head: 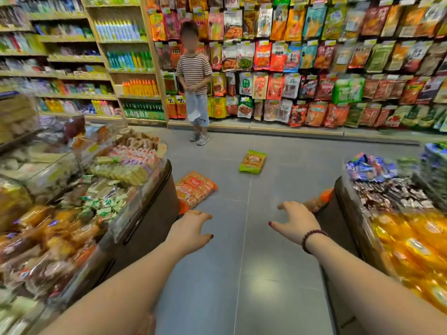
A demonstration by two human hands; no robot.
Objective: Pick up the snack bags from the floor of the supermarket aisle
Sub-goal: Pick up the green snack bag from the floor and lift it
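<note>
The left hand [191, 228] and right hand [296, 223] are held out empty, fingers loosely spread. An orange bag [194, 189] lies on the floor [242, 262] against the left bin [150, 218], a second orange bag [319, 200] peeks from behind the right bin [338, 213], and a green bag [252, 162] lies farther off. It seems best to crouch and take each near bag by an edge, one per hand.

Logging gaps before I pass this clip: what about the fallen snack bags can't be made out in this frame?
1. Right orange bag, head view: mostly hidden behind the right hand and the right bin.
2. Large orange bag, head view: near end hidden by the left bin and left hand.
3. Green bag, head view: label too small to read.
</note>
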